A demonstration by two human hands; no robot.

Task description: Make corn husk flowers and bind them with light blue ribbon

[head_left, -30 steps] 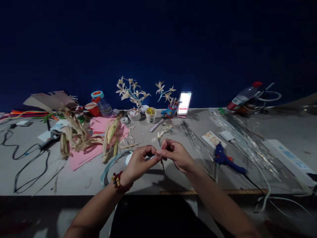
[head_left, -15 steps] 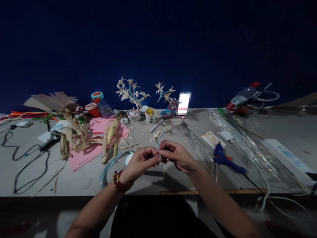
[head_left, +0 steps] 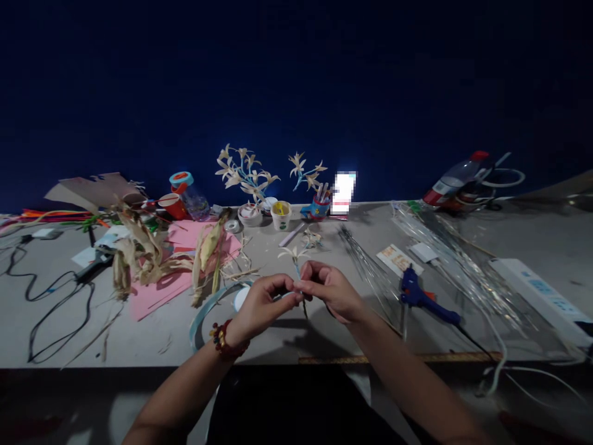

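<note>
Between my hands stands a small cream flower point(head_left: 294, 253) with thin petals, like dried husk, on a stem wrapped in pale blue. My left hand point(head_left: 274, 298) pinches the stem from the left, thumb and fingertips together. From the right, my right hand point(head_left: 330, 289) pinches the same stem just above, its fingers curled. The fingertips hide part of the stem, and its thin lower end pokes out below them. Left of my left hand lies a loop of light blue ribbon point(head_left: 196, 326). More cream flowers point(head_left: 313, 236) lie on the table behind my hands.
Flower branches point(head_left: 245, 173) stand in a small pot at the back. Dried corn husks point(head_left: 152, 259) lie over pink paper point(head_left: 155, 296) on the left. To the right are thin wires point(head_left: 368, 266), a blue glue gun point(head_left: 424, 300) with its cord, and plastic-wrapped strands point(head_left: 467, 272).
The flower has turned in my fingers, so its petals now spread sideways and the stem's lower end has shifted. Both hands stay in nearly the same place.
</note>
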